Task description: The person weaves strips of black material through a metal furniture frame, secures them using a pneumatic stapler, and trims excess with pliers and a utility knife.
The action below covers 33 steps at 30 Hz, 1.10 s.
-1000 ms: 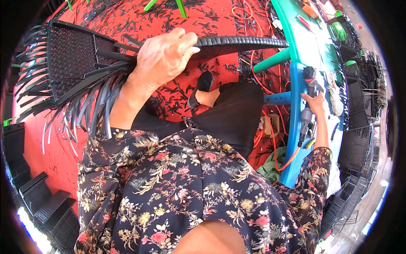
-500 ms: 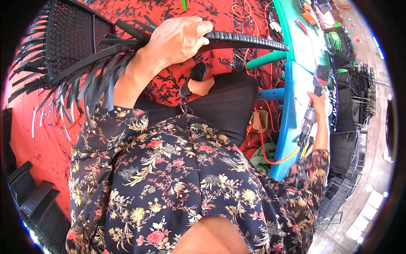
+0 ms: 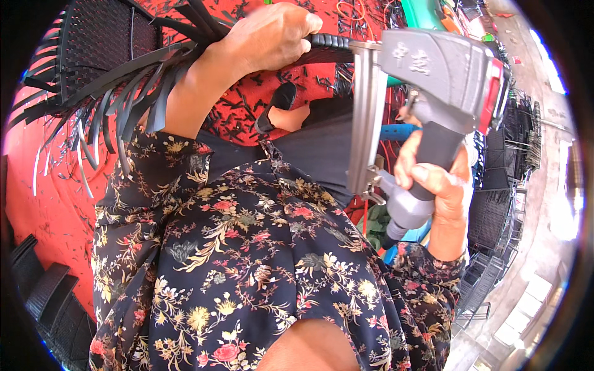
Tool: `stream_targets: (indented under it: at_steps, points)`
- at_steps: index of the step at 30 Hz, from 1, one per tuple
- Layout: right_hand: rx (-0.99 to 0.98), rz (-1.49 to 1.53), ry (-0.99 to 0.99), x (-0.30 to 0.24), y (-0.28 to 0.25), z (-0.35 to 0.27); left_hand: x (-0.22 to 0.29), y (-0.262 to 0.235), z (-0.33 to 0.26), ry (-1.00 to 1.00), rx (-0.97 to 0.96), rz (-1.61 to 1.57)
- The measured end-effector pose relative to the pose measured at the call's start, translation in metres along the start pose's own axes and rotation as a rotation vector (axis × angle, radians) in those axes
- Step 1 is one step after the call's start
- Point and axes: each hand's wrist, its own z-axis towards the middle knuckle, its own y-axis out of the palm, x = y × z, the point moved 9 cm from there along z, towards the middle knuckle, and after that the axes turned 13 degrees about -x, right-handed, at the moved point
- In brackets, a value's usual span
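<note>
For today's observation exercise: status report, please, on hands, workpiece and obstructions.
Left hand grips the wrapped black rail of the woven frame. Right hand holds grey nail gun at rail. Loose strips dangle nearby.

Red floor mat [image 3: 49, 185] covers the ground at left and upper centre; short black wicker offcuts [image 3: 260, 117] lie scattered over it, with a few pale strips [image 3: 83, 167] near the left edge. Stacked black woven panels [image 3: 43, 297] rest at lower left. Bare concrete floor [image 3: 538, 247] shows at right.
</note>
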Motion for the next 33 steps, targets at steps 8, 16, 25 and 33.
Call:
stream_targets:
  at_steps: [8, 16, 25, 33]
  points:
    - [-0.087, 0.028, 0.020, 0.002, 0.011, 0.020, -0.008, 0.008, 0.000, -0.055, 0.032, -0.124]
    - [-0.094, 0.062, 0.017, 0.006, 0.013, 0.026, -0.008, 0.013, 0.008, -0.154, -0.063, -0.038]
    - [-0.100, 0.023, 0.059, 0.007, 0.015, 0.027, 0.007, 0.013, 0.002, -0.002, 0.057, 0.238]
    - [-0.063, 0.048, 0.126, 0.009, 0.016, 0.023, 0.002, 0.006, 0.007, -0.131, 0.012, -0.043]
